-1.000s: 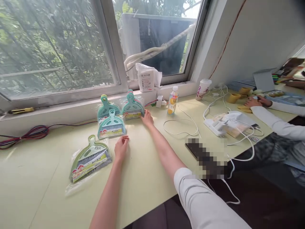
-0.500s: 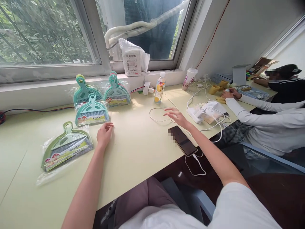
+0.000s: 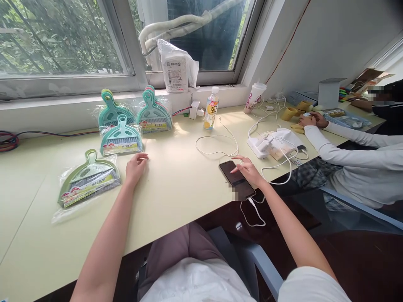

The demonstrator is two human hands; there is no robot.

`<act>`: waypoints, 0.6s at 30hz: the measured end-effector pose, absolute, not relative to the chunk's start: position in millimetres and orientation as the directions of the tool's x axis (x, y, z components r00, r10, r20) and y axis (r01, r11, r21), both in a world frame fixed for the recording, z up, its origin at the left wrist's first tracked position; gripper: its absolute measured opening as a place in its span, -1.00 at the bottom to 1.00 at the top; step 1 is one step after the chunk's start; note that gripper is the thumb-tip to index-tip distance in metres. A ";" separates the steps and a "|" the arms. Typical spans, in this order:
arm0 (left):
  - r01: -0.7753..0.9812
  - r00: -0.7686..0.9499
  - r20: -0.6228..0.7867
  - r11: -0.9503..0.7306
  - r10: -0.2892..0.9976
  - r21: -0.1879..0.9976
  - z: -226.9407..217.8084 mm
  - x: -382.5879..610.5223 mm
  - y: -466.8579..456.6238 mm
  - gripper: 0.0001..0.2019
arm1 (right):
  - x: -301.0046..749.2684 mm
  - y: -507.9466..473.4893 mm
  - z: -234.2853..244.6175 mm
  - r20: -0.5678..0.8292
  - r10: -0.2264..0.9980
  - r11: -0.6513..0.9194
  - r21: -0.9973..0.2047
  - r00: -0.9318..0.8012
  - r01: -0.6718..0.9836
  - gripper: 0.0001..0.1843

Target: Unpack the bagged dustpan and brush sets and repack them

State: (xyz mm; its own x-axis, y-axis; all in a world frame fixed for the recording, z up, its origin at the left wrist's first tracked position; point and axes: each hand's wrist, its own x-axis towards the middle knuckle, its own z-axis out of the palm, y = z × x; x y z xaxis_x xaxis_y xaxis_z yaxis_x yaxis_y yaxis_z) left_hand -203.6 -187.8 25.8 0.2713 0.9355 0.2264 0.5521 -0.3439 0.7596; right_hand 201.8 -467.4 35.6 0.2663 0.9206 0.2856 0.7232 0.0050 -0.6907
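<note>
The pale table is occupied at its left by packaged dustpan sets: a green set is laid nearest the front, a turquoise set is placed behind it, and further sets are placed farther back. The left hand is rested just beside the turquoise set, its fingers loosely curled and nothing held. The right hand is poised over the phone, fingers partly spread and nothing gripped; whether the screen is touched cannot be told. The phone is placed by the table's front edge, a white cable plugged into its near end.
</note>
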 end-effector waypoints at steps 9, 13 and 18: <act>0.562 0.270 0.231 -0.348 0.935 0.750 25.1 -201.7 -187.7 -0.71 | 201.7 -486.3 26.0 0.354 0.781 0.027 -0.843 0.515 0.537 -0.26; 0.546 0.273 0.243 -0.358 0.931 0.757 25.9 -200.7 -188.3 -0.73 | 201.3 -486.9 24.5 0.349 0.812 0.000 -0.801 0.467 0.598 -0.29; 0.553 0.269 0.242 -0.355 0.932 0.753 25.9 -200.2 -188.5 -0.75 | 202.2 -485.5 23.7 0.354 0.844 -0.017 -0.733 0.403 0.680 -0.35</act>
State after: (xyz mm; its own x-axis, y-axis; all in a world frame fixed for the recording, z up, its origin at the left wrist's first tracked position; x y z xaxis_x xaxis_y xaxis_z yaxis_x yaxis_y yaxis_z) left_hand -200.2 -188.5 25.9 0.2692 0.9322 0.2420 0.5535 -0.3553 0.7533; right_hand 202.2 -485.5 23.7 0.4033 0.8437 0.3542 0.6802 -0.0175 -0.7329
